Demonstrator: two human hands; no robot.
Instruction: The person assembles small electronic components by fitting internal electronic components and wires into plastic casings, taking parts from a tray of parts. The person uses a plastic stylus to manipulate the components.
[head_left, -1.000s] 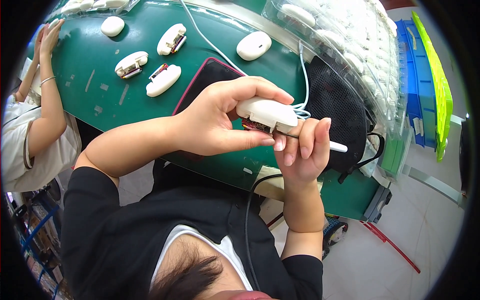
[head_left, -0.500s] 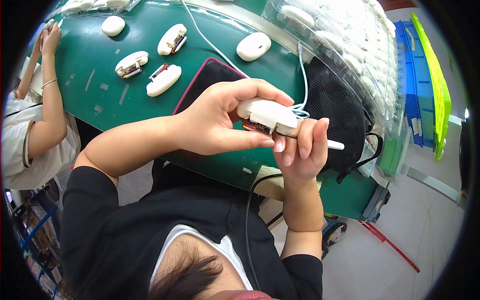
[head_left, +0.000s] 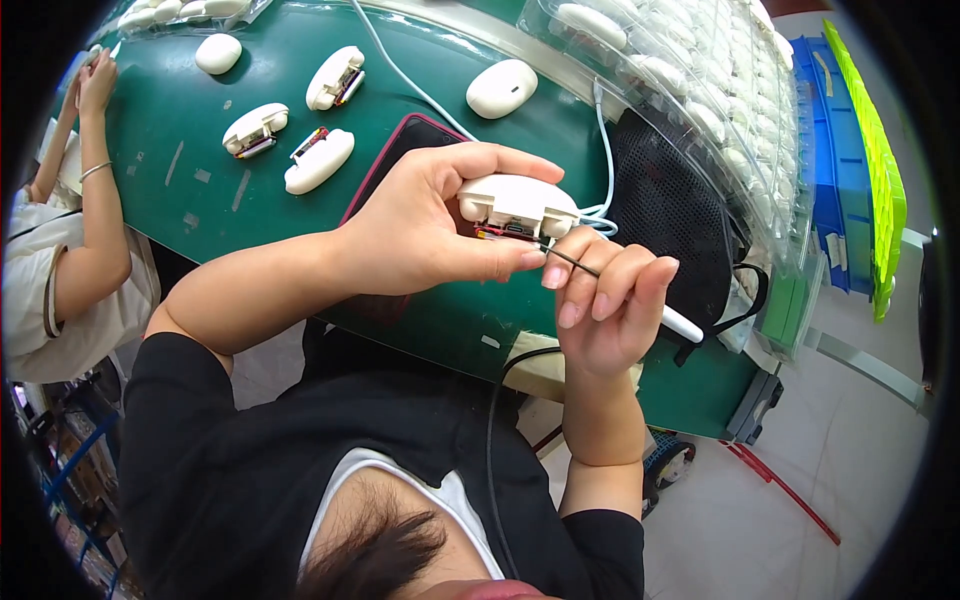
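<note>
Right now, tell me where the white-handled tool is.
In the head view, right of centre, the tool is in the right hand, its dark shaft angled up-left toward the open white case in the left hand.

Left hand (head_left: 425, 220): rounded white plastic case (head_left: 515, 197), slightly tilted, near side open on electronics.
Right hand (head_left: 618, 320): slim white-handled tool (head_left: 682, 324) with thin dark shaft, slanted toward the case, tip perhaps touching it.

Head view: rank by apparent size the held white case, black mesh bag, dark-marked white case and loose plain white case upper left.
Black mesh bag
Held white case (nearness may enlarge it)
Dark-marked white case
Plain white case
</note>
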